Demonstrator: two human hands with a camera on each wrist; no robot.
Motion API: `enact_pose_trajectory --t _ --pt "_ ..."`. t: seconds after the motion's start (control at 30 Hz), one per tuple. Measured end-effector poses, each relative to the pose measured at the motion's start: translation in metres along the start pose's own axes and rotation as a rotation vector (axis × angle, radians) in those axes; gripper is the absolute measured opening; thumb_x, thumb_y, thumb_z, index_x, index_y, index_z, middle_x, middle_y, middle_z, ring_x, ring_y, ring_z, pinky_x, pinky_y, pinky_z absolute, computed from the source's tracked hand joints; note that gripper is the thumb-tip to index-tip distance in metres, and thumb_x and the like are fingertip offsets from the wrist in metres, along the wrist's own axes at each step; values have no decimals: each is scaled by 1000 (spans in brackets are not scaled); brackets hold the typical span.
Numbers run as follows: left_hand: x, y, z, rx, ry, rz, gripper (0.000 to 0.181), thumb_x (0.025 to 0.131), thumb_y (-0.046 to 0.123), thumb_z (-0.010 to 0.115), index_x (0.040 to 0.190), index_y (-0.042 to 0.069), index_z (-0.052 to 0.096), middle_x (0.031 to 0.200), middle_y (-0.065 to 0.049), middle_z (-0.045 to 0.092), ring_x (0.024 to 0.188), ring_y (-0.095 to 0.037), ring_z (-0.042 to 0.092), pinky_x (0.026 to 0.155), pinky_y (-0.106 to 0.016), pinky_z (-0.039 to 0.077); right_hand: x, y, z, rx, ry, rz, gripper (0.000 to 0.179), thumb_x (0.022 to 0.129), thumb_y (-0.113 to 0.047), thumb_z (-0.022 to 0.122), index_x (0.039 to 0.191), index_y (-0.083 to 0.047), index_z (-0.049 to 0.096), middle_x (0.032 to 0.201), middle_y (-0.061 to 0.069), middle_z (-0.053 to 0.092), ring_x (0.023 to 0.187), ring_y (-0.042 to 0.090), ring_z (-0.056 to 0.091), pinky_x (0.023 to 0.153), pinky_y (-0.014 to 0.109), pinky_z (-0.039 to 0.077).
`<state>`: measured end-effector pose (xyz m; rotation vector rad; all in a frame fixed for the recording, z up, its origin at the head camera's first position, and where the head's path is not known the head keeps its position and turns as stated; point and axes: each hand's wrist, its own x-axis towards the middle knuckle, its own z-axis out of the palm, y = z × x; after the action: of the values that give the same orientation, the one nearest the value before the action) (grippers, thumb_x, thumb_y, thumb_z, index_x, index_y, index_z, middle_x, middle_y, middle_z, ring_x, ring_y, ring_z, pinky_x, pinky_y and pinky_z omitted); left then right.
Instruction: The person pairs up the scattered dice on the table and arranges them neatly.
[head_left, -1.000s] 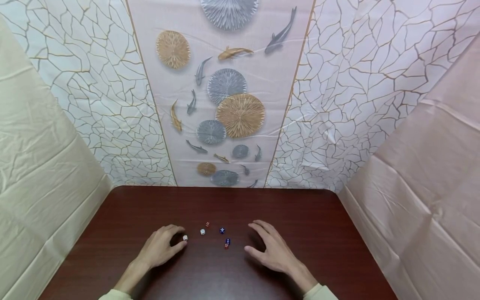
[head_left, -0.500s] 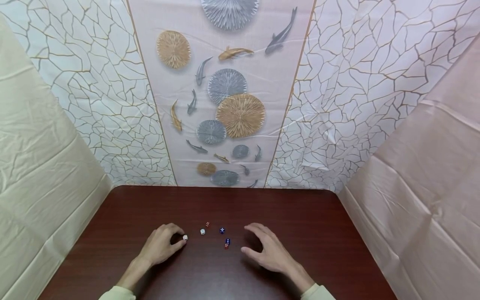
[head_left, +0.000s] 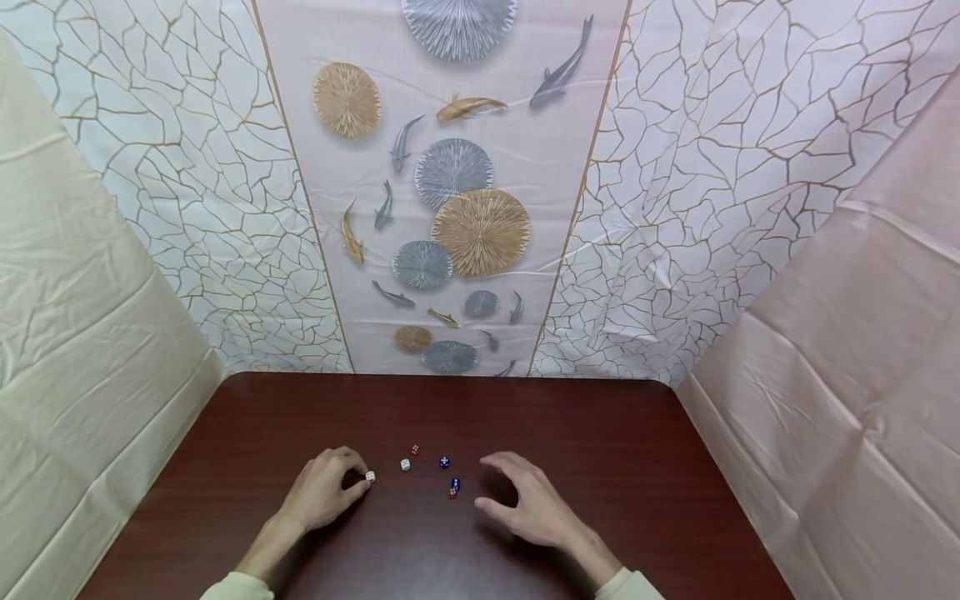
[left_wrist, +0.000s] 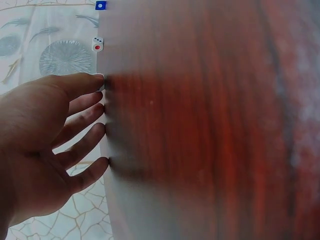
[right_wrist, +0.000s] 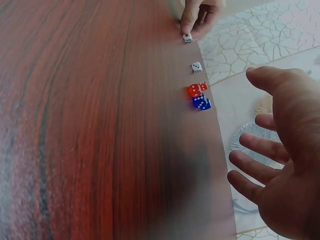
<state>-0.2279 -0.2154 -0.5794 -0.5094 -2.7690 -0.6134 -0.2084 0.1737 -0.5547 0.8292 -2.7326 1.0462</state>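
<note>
My left hand (head_left: pixel 318 490) rests low on the table and pinches a white die (head_left: pixel 370 476) between thumb and fingertips. In the right wrist view its thumb lies against that white die (right_wrist: pixel 187 38). Just to the right is another white die (head_left: pixel 405 464), with a red die (head_left: pixel 415 449) slightly behind it. A blue die (head_left: pixel 445 461) sits farther right. Nearer me, a second blue die (head_left: pixel 455 482) has a second red die (head_left: pixel 453 493) close in front of it. My right hand (head_left: pixel 543 504), fingers spread and holding nothing, hovers to the right of this pair.
The dark reddish-brown wooden table (head_left: pixel 420 550) has rounded far corners. A patterned cloth (head_left: pixel 480 233) with printed fish and discs hangs behind its far edge. Plain beige cloths hang along the left (head_left: pixel 90 333) and right (head_left: pixel 825 375) sides.
My right hand has moved left, closer to the blue and red dice. The left fingertips have drawn in slightly around the white die. The other dice have stayed put.
</note>
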Motion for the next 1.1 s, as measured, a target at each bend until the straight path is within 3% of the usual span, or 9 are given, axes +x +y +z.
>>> enact_pose_trajectory --t 0.3,0.73,1.1 --pt "-3 9 2 -8 -2 20 10 93 24 93 96 22 83 108 4 82 103 -23 78 90 -47 64 2 -2 4 27 -27 14 58 104 -45 82 151 -15 68 150 -2 71 133 23 71 110 48 61" --pt "-6 40 0 -142 -14 124 10 97 23 90 96 25 80 107 11 80 103 -16 78 90 -41 64 12 -3 10 35 -31 -31 52 105 -35 82 148 -9 70 149 4 72 138 25 70 114 50 60" --pt "-19 70 5 -193 -122 208 10 99 22 87 99 26 78 104 18 75 102 -4 71 90 -36 63 16 -1 13 31 -20 -49 46 107 -31 79 146 -8 71 147 6 73 137 27 71 113 52 60"
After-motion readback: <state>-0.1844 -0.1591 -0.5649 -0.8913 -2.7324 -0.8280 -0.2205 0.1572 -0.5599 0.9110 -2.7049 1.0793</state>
